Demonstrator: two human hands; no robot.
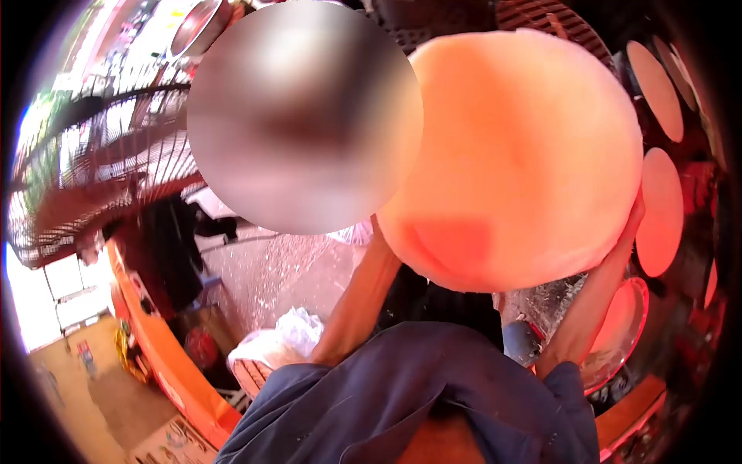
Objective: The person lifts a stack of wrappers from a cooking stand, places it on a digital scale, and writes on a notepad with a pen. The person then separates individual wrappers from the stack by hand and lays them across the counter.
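Grasping large round pale-orange disc (533, 155) of unclear material with right hand (632, 220) | cannot tell for hidden left hand | if off-balance, could bump flat pinkish oval (659, 220) right of right hand

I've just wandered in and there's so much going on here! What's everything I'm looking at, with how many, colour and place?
Large disc: one, glowing orange, upper right of centre
Smaller discs: at least three, orange-pink, right edge
Round tray: one, pink-rimmed, lower right
Slatted rack: one, reddish brown, top right
Blurred patch: one, grey, upper middle
Bowl: one, metallic, top left
Wire mesh: count unclear, dark, upper left
Plastic bag: one, white, lower middle-left
Orange strip: one, orange, lower left
Shirt: one, dark blue, bottom centre
Left hand: one, colour unseen, hidden by large disc and blur
Right hand: one, reddish in this light, large disc's right edge
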